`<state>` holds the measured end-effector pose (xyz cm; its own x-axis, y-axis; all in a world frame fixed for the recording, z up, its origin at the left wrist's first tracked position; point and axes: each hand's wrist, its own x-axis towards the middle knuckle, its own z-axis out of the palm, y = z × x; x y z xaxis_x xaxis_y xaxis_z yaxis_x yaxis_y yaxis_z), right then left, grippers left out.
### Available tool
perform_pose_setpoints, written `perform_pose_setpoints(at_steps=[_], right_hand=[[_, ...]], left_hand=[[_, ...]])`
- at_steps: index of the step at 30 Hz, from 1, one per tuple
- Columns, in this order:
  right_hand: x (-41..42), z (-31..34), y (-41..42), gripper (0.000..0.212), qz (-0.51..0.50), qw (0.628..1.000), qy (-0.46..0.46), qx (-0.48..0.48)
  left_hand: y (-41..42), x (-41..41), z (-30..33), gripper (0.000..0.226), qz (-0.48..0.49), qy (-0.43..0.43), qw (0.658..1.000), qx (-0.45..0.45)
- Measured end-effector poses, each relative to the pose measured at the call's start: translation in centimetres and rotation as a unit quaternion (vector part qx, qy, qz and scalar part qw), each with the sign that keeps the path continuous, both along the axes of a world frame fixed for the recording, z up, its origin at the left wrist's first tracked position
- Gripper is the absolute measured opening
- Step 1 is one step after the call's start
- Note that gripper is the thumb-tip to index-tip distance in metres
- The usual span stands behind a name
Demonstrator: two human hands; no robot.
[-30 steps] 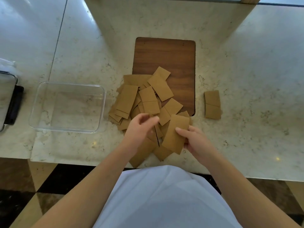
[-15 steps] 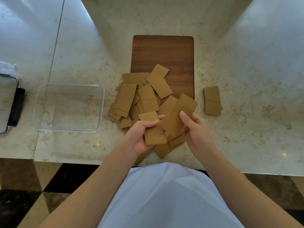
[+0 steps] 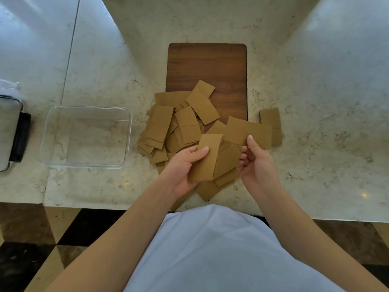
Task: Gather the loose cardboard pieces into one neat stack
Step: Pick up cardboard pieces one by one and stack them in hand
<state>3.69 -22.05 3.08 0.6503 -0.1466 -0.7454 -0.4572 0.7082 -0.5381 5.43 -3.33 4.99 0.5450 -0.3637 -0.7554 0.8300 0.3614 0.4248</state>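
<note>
Loosely heaped, the cardboard pieces (image 3: 181,127) lie across the near end of a wooden board (image 3: 207,68) and onto the marble tabletop (image 3: 315,102). Above the heap's near edge, the left hand (image 3: 182,168) holds one upright piece (image 3: 207,159), thumb on its face, fingers curled behind. The right hand (image 3: 257,165) pinches a wider piece (image 3: 248,131) by its lower edge, thumb in front, other fingers bent beneath. Two pieces (image 3: 271,121) lie apart just right of the board, partly hidden behind the wider piece. A clear plastic container (image 3: 50,131) sits to the left of the heap, a dark-edged object (image 3: 19,135) beyond it.
</note>
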Motion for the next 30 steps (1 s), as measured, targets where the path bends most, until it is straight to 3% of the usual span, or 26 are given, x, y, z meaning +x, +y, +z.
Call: perform_pose_setpoints(at_steps=[6,9,11,13,16,18,21,25,28,30], right_hand=[[0.2,0.0,0.1,0.017,-0.003,1.0,0.011,0.019],[0.2,0.1,0.0,0.019,-0.005,1.0,0.015,0.018],[0.3,0.2,0.0,0.018,-0.001,1.0,0.019,0.008],[0.3,0.3,-0.1,0.016,-0.004,1.0,0.017,-0.012],[0.4,0.5,0.1,0.012,0.017,0.999,-0.011,-0.049],[0.7,1.1,0.9,0.019,0.093,0.992,-0.016,-0.088],[1.2,2.0,2.1,0.032,0.123,0.987,0.006,-0.1],[1.3,3.1,2.8,0.016,0.021,0.999,-0.007,-0.027],[0.6,3.6,4.5,0.018,0.024,0.998,-0.024,-0.045],[0.5,3.7,5.6,0.02,0.028,0.997,-0.031,-0.065]], left_hand=[[-0.4,0.0,-0.7,0.02,0.05,0.002,0.998,0.035],[0.2,0.0,-0.8,0.028,-0.025,-0.02,0.998,0.057],[1.0,-0.1,-0.7,0.05,-0.12,-0.047,0.99,0.056],[1.7,0.1,-0.5,0.072,-0.272,-0.113,0.947,0.127],[1.9,0.7,-0.2,0.078,-0.472,-0.255,0.797,0.276],[1.8,1.3,-0.1,0.081,-0.486,-0.275,0.774,0.298],[2.1,2.4,0.2,0.07,-0.394,-0.281,0.821,0.304],[2.4,3.4,0.2,0.054,-0.111,-0.209,0.916,0.323],[0.8,3.3,-0.1,0.041,0.075,-0.114,0.97,0.202],[-0.4,3.0,0.0,0.026,0.11,-0.067,0.984,0.123]])
